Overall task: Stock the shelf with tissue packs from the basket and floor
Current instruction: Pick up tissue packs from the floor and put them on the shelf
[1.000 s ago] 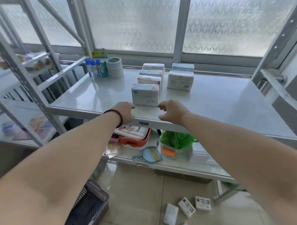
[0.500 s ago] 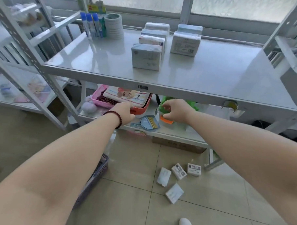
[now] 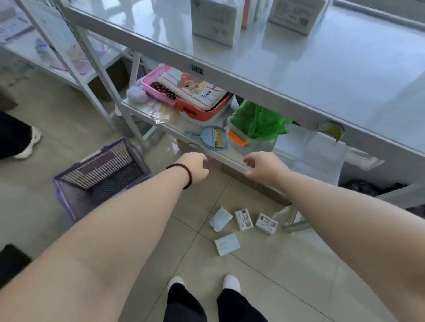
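Nearest the camera, the person's white shoes (image 3: pixel 231 283) stood on the tiled floor (image 3: pixel 143 266), below dark trouser legs. Just beyond the shoes, four tissue packs lay loose on the floor: a pale blue flat pack (image 3: pixel 226 244) nearest, then a row of three, a crumpled pale blue pack (image 3: pixel 220 219) on the left, a white labelled pack (image 3: pixel 243 219) in the middle and another white labelled pack (image 3: pixel 266 223) on the right, close together but not clearly touching.

Both bare arms reached forward above those packs. The left hand (image 3: pixel 196 167), with a dark bead bracelet (image 3: pixel 184 174) at the wrist, hung with fingers loosely curled and its grip released, holding nothing. The right hand (image 3: pixel 264 164) was likewise relaxed, fingers slightly bent, grasping nothing, just in front of the lower shelf edge.

To the left stood a purple mesh basket (image 3: pixel 100 175) on the floor; whether any pack lay inside could not be told.

On the lower shelf (image 3: pixel 233 156) sat a small blue dustpan with brush (image 3: pixel 211 137), a green plastic bag (image 3: pixel 259 121), an orange tray (image 3: pixel 204 110) carrying a printed pouch (image 3: pixel 193 87), and a pink tray (image 3: pixel 154 86).

Farther up, the top shelf (image 3: pixel 324 66) held upright tissue packs: a pale blue one (image 3: pixel 215 17) in front, and a white one (image 3: pixel 297 8) to its right.
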